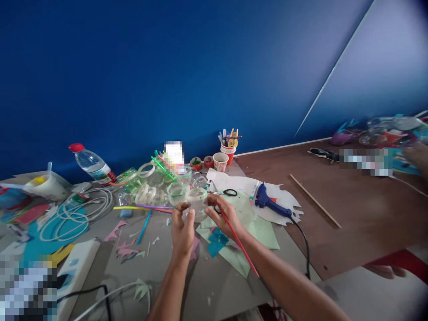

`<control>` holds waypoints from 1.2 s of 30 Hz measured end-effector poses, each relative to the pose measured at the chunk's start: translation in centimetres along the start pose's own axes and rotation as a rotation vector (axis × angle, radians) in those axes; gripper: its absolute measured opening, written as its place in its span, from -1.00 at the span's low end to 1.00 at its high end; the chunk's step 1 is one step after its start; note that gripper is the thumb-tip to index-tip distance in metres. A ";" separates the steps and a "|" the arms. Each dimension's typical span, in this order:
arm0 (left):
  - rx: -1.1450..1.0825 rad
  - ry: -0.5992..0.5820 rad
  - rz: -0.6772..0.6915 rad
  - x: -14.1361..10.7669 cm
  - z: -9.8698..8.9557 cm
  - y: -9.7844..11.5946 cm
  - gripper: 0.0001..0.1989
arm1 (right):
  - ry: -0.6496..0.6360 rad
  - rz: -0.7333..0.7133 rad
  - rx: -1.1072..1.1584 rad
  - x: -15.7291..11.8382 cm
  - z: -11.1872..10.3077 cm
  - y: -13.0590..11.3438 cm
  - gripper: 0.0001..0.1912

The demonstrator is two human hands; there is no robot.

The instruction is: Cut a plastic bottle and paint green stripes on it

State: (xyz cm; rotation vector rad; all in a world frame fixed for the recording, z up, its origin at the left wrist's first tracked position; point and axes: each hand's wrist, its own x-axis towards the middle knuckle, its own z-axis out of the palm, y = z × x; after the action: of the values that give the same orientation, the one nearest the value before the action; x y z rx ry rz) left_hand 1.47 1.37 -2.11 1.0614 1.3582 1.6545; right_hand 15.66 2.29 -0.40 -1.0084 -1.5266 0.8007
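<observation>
Cup (198, 203) at 12 o'clock from the worker, off the table, left hand (182, 228) pinching its 9 o'clock side, right hand (230, 211) its 3. Straw (245, 254) across right hand; can't tell if gripped. Pinch lightly, I'd say: wall looks thin, could buckle.

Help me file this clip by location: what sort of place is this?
Probably a craft workspace: a blue hot glue gun and jagged pink paper scraps are lying out.

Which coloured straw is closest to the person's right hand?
The red straw, which lies across the right hand; others, like the yellow straw and blue straw, lie apart from it.
</observation>
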 end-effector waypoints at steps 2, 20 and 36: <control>-0.093 -0.034 -0.046 0.1 0.1 0.3 -0.61 | 0.007 0.007 0.023 0.1 0.0 0.2 -0.76; -0.216 -0.111 -0.203 0.5 -0.3 1.5 -0.60 | 0.137 0.148 0.548 1.2 -2.2 0.0 -0.65; -0.223 -0.153 -0.254 0.5 -0.3 1.6 -0.60 | 0.006 0.231 0.642 0.9 -2.1 -0.8 -0.76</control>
State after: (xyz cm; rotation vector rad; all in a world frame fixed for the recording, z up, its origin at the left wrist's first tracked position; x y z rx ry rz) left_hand 0.99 1.47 -0.48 0.8303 1.1293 1.4662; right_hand 17.57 2.75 1.05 -0.7014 -1.0397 1.3400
